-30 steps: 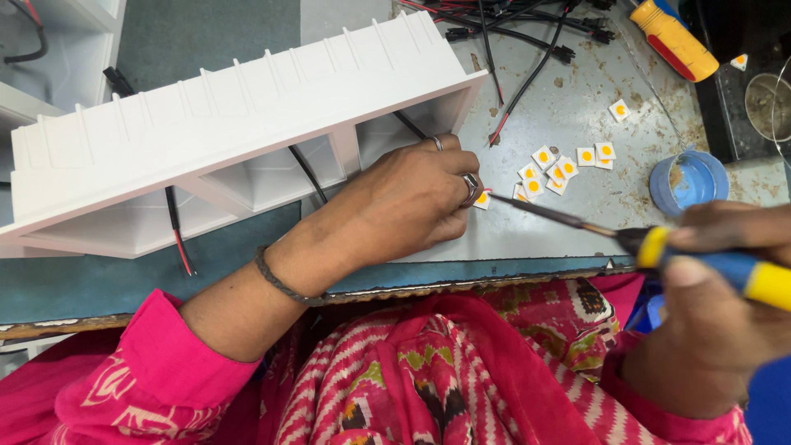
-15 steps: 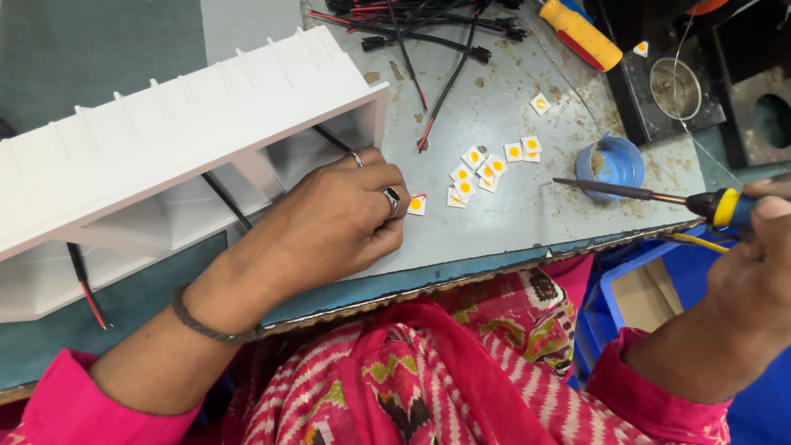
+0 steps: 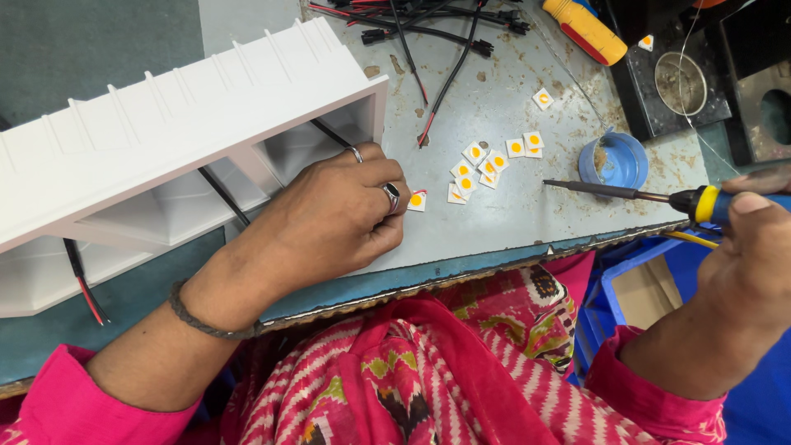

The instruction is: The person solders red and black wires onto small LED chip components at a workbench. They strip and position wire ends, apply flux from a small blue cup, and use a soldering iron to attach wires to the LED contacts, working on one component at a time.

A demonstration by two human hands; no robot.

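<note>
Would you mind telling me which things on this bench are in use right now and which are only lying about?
In use:
- left hand pinning a small white square chip to the table
- right hand holding the soldering iron
- blue tin by the iron's tip

Lying about:
- cluster of loose chips
- black and red cables
- yellow-handled tool
- white ribbed housing
</note>
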